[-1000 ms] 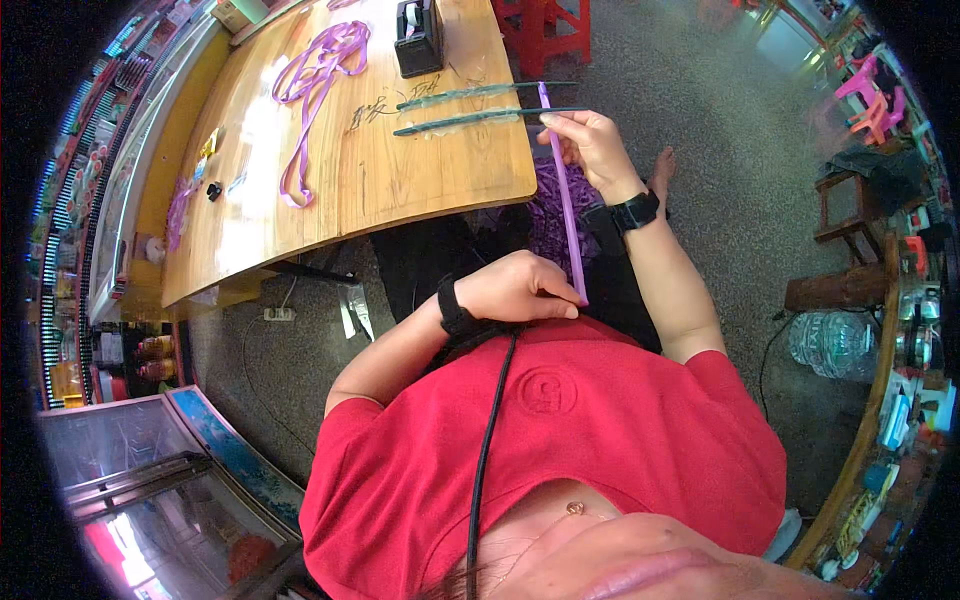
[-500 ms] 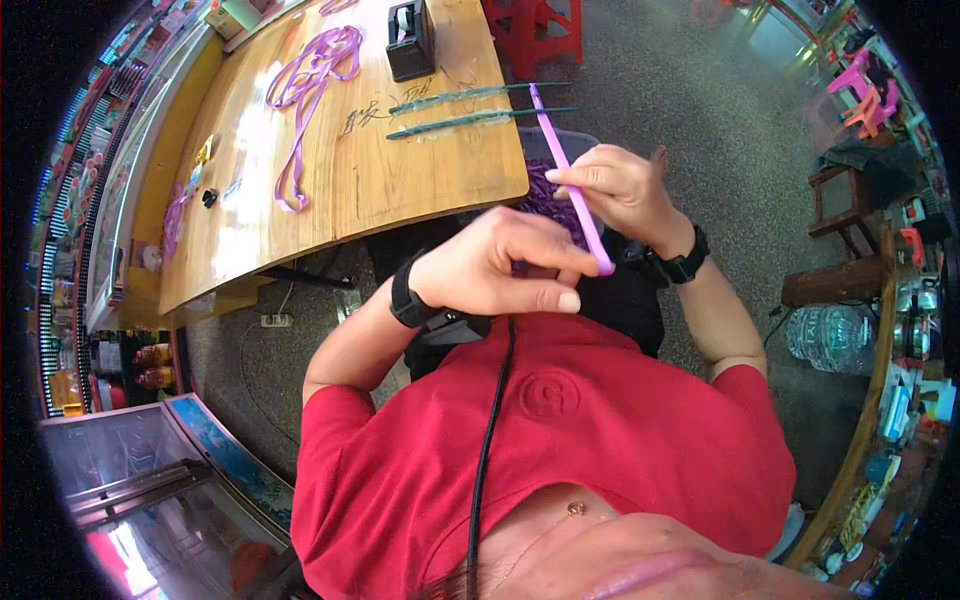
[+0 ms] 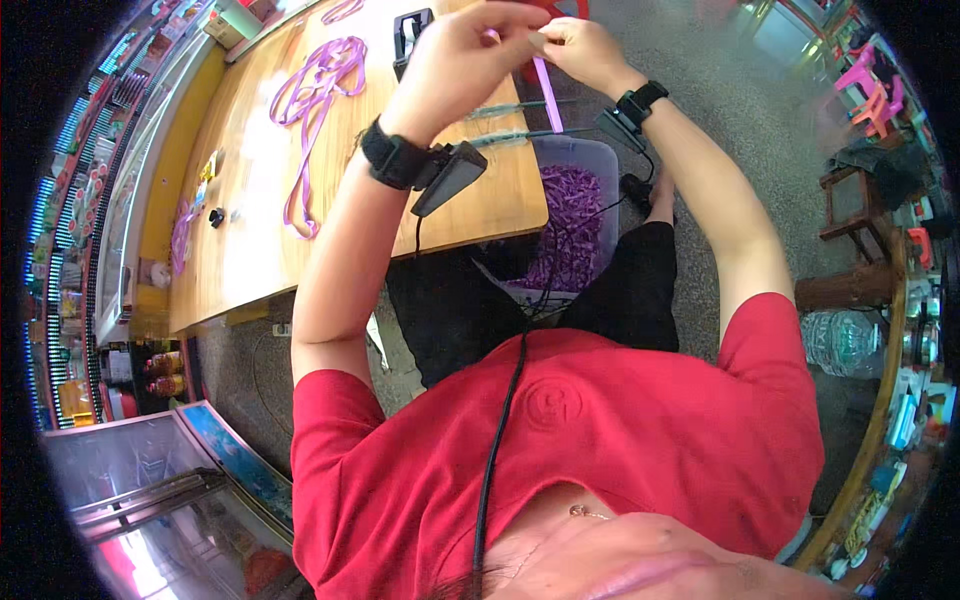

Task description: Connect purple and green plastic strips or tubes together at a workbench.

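Both hands are raised over the far right corner of the table, with their fingertips close together. My left hand (image 3: 470,62) is closed, with a bit of purple between its fingers. Beside it, my right hand (image 3: 590,52) pinches at the top of a flat purple ribbon (image 3: 547,92). From the fingertips the ribbon runs down across two thin dark rods (image 3: 545,133), which are taped to the tabletop and stick out past its right edge. My left hand and wrist partly hide the rods and a black tape dispenser (image 3: 410,32).
A translucent bin (image 3: 607,165) full of purple folded pieces stands below the table's right edge. Looped purple ribbon (image 3: 318,95) lies on the wooden table (image 3: 400,215). Cables hang from my wrist devices. A red stool (image 3: 568,10) is behind my hands; a glass-topped cabinet (image 3: 140,465) is at lower left.
Both hands have moved up and away from my body, and their fingertips have come together. The ribbon's lower end now hangs over the rods; the bin has come into fuller view.
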Tool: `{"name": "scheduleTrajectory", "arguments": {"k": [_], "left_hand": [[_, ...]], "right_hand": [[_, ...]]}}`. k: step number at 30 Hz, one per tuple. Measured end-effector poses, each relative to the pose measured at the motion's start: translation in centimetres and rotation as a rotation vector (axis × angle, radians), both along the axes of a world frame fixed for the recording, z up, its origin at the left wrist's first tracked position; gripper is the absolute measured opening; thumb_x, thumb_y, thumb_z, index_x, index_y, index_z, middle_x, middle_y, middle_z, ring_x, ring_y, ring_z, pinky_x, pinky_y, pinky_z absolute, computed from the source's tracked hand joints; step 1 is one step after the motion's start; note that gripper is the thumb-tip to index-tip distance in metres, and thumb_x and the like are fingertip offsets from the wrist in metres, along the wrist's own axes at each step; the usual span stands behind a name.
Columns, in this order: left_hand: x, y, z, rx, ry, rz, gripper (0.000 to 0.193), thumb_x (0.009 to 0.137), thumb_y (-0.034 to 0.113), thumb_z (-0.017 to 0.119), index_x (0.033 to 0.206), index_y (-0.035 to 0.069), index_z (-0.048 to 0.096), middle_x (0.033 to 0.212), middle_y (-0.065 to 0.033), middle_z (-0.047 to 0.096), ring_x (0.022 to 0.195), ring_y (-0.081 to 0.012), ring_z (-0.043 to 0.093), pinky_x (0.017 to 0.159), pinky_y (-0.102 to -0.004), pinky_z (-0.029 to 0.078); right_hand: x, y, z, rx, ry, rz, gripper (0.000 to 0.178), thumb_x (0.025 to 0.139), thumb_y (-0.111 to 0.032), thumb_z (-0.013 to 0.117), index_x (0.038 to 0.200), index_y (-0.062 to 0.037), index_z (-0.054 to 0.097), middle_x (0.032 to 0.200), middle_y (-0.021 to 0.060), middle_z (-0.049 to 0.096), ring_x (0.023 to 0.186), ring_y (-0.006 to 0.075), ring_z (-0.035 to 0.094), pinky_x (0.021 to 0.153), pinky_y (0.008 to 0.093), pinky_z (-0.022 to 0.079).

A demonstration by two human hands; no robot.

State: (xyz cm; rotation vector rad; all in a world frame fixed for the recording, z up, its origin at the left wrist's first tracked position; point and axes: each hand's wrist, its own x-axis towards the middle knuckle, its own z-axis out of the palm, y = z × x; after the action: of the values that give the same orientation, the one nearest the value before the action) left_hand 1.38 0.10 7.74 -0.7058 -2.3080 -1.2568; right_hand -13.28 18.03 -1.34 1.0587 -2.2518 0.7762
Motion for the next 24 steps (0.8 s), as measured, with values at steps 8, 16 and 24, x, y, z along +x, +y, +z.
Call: {"name": "scheduleTrajectory", "arguments": {"k": [8, 16, 24], "left_hand": [[-5.4, -0.1, -5.9, -0.437, -0.009, -0.035, 0.022, 0.087, 0.026, 0.068, 0.098, 0.008, 0.074, 0.084, -0.0159, 0.07, 0.076, -0.0283, 0.07, 0.071, -0.0365, 0.054], [-7.6, 0.3, -10.3, -0.671, -0.079, 0.005, 0.03, 0.087, 0.035, 0.06, 0.091, 0.01, 0.075, 0.088, -0.0175, 0.07, 0.086, -0.0364, 0.066, 0.082, -0.0447, 0.053], [-9.4, -0.5, -11.1, -0.567, -0.284, -0.006, 0.037, 0.086, 0.045, 0.063, 0.099, 0.012, 0.075, 0.085, -0.0127, 0.072, 0.08, -0.0305, 0.068, 0.077, -0.0397, 0.053]], "right_hand": [[-2.9, 0.0, -5.0, -0.024, -0.466, 0.122, 0.028, 0.084, -0.032, 0.069, 0.095, -0.0069, 0.075, 0.082, 0.0103, 0.073, 0.075, 0.0178, 0.069, 0.071, 0.0329, 0.053], [0.5, 2.3, -8.7, -0.146, -1.277, 0.125, 0.023, 0.09, -0.025, 0.061, 0.078, -0.0058, 0.067, 0.063, -0.002, 0.054, 0.052, 0.0088, 0.043, 0.045, 0.028, 0.035], [7.4, 4.5, -12.0, -0.135, -1.399, -0.132, 0.035, 0.092, -0.04, 0.062, 0.085, -0.0076, 0.072, 0.064, -0.0052, 0.054, 0.048, 0.0042, 0.043, 0.043, 0.0213, 0.03]]}}
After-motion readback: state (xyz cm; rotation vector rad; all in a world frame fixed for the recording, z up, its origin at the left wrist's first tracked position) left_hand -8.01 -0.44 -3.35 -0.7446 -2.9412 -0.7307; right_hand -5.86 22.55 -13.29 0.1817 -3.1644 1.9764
